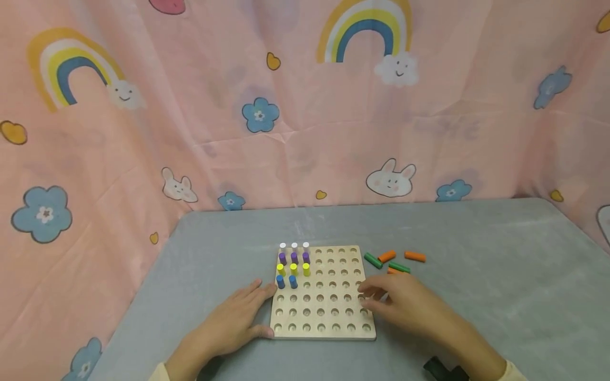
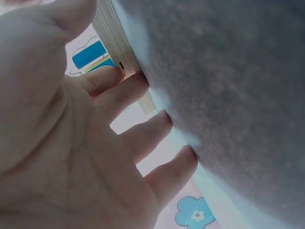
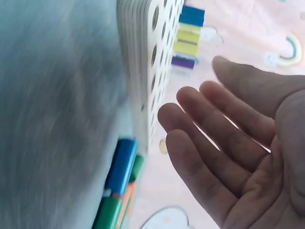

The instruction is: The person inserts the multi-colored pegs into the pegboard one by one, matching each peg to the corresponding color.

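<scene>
A wooden pegboard (image 1: 333, 332) with rows of round holes lies on the table. At its far left stand three white pegs (image 1: 294, 246), three purple pegs (image 1: 294, 258) and three yellow pegs (image 1: 293, 269), then two blue pegs (image 1: 293, 281). My left hand (image 1: 233, 320) rests flat on the table, fingers spread, index finger and thumb at the board's left edge. Over the right edge hovers my right hand (image 1: 405, 302), its fingers loosely bent with nothing between them. Below it in the right wrist view lies a loose blue peg (image 3: 122, 166), which the head view hides.
Loose green pegs (image 1: 373, 260) and orange pegs (image 1: 415, 256) lie right of the board, some partly behind my right hand. The grey table (image 1: 224, 248) meets a pink patterned curtain (image 1: 305, 159) along its back and sides.
</scene>
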Demonstrator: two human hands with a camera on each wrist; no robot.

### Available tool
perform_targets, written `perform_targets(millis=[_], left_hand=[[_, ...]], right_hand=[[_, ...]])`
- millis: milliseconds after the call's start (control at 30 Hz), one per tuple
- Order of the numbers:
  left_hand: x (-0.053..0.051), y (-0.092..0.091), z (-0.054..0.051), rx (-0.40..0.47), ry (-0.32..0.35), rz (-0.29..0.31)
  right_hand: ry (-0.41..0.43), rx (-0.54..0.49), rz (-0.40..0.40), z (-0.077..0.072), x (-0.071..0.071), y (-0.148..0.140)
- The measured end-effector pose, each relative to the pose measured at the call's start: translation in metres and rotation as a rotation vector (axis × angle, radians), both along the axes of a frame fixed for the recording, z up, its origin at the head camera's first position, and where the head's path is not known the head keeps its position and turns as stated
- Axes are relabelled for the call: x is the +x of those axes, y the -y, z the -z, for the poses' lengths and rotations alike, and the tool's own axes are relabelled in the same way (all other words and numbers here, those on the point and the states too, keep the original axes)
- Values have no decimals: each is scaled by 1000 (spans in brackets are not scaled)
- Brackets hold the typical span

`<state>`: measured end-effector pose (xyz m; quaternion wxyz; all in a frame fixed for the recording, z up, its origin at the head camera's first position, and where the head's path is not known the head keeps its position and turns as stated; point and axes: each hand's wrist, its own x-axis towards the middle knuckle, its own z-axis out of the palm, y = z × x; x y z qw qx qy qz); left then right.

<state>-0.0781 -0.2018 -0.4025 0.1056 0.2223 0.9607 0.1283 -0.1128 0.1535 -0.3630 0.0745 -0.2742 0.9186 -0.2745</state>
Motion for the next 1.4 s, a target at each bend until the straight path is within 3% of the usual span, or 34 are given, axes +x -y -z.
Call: perform_targets(millis=[233,600,1033,1400], left_hand=[[-1,-3,1,-25,-4,16],[-1,-3,-4,-39,11,1],[2,0,-3,-20,32,-12],[2,0,-3,-17,39,-13]], right_hand=[[-31,56,78,-2,-8,-19],[-19,147,127,6,-21,-26],[-16,253,148,15,-20,-20],[-68,262,130,20,-20,-18]])
